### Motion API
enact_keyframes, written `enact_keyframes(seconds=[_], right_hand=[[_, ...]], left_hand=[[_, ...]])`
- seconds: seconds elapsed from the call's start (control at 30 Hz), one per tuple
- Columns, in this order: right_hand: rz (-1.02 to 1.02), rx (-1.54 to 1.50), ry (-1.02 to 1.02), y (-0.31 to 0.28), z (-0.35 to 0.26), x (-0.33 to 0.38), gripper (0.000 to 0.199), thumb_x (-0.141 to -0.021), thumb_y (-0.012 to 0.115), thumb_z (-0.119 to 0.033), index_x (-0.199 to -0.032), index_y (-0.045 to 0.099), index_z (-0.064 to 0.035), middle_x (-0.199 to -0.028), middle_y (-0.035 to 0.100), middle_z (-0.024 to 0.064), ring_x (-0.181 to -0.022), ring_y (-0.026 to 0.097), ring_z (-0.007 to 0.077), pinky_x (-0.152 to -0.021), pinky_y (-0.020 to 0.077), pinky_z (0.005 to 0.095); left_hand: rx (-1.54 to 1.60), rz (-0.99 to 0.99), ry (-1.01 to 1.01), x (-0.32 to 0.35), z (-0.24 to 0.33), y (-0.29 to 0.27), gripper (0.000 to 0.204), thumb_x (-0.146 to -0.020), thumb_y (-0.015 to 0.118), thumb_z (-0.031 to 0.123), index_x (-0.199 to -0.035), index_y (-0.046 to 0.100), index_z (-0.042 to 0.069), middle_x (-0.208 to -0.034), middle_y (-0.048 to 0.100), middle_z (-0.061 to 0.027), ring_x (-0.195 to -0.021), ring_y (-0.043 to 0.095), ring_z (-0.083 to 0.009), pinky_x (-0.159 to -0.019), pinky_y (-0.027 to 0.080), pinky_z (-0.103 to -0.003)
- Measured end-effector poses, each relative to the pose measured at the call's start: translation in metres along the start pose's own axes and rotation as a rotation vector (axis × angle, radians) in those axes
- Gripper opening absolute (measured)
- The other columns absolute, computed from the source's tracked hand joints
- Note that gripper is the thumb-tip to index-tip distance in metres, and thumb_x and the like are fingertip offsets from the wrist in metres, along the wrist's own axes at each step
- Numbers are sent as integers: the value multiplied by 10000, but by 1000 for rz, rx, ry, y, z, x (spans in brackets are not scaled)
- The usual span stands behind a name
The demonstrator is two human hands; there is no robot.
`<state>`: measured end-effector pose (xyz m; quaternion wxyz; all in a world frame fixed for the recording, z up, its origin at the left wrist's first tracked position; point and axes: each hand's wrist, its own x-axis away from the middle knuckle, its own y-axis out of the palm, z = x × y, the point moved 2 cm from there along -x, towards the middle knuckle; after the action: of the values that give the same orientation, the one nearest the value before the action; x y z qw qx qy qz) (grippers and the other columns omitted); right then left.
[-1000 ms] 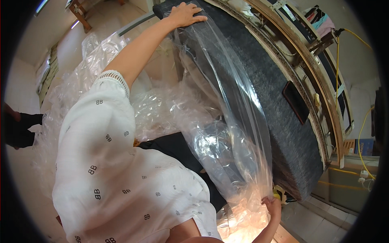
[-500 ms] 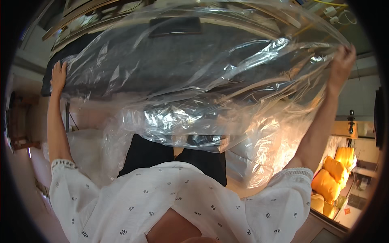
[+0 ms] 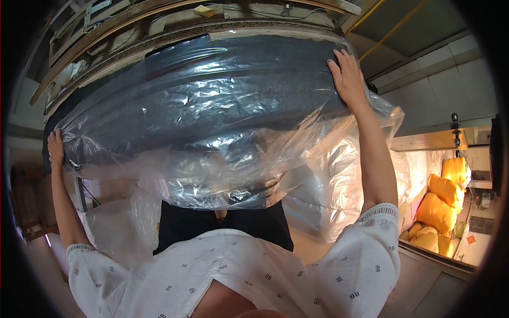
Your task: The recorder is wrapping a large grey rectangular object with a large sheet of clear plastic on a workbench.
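Note:
Clear plastic film (image 3: 222, 116) is spread over a long, dark, padded surface (image 3: 265, 47) in front of me. The film is creased and shiny, and its near part hangs over the front edge toward my lap. My right hand (image 3: 348, 79) lies on the film near the far right end, fingers spread and palm down. At the left end, my left hand (image 3: 55, 150) rests with outstretched fingers on the edge of the film, where creases run out from it. A flat black slab (image 3: 177, 50) lies at the back edge, partly under the film.
Behind the padded surface run wooden rails (image 3: 122, 40) with a small yellow block (image 3: 205, 11) and cables. Crumpled clear plastic (image 3: 328, 185) hangs below on the right. Orange-yellow bundles (image 3: 440, 196) are stacked at the far right, below a wooden ledge (image 3: 432, 140).
My right hand has come down and inward from the raised film edge onto the padded surface. The lifted film now lies flatter. My view has shifted; my left hand stays at the left end.

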<state>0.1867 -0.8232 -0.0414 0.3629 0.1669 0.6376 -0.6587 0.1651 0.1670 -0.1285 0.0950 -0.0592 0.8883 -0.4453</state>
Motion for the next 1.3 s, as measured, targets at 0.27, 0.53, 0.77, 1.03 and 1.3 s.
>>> enact_keyframes(seconds=[0.27, 0.53, 0.77, 1.03, 1.3], right_hand=[[-418, -330, 572, -2, 53, 9, 548, -907, 413, -447, -1332, 410, -100, -1318, 458, 158, -1209, 441, 300, -991, 327, 324], [-267, 114, 49, -6, 7, -34, 348, -929, 436, -309, -1065, 523, 0, -1032, 513, 196, -977, 494, 383, -845, 397, 421], [-506, -287, 70, -3, -111, -24, 491, -965, 347, -319, -1332, 377, 5, -1387, 344, 195, -1294, 298, 331, -1068, 219, 383], [-509, -165, 131, 16, -86, -13, 549, -962, 301, -420, -1381, 318, -65, -1409, 304, 185, -1308, 273, 334, -1065, 260, 442], [-473, -256, 26, 52, -35, -23, 545, -960, 330, -412, -1362, 352, -44, -1398, 323, 197, -1294, 301, 336, -1052, 260, 430]], left_hand=[[631, 138, -403, 1, 99, -128, 665, -873, 364, 559, -1281, 446, 41, -1306, 448, -182, -1225, 396, -345, -1019, 284, -459], [686, 95, -568, 38, 145, -222, 599, -870, 416, 495, -1252, 380, 34, -1277, 412, -167, -1235, 330, -367, -993, 226, -600], [712, 217, -656, 13, 139, -179, 747, -818, 450, 566, -1292, 371, -6, -1338, 369, -159, -1270, 291, -301, -1009, 169, -622], [1090, 854, -424, 49, 97, -151, 445, -882, 464, 395, -1154, 500, 45, -1187, 500, -142, -1151, 434, -317, -949, 341, -470], [803, 594, -1099, 310, 59, 31, 213, -808, 594, 247, -897, 517, 69, -839, 525, -140, -860, 526, -325, -725, 430, -426]])
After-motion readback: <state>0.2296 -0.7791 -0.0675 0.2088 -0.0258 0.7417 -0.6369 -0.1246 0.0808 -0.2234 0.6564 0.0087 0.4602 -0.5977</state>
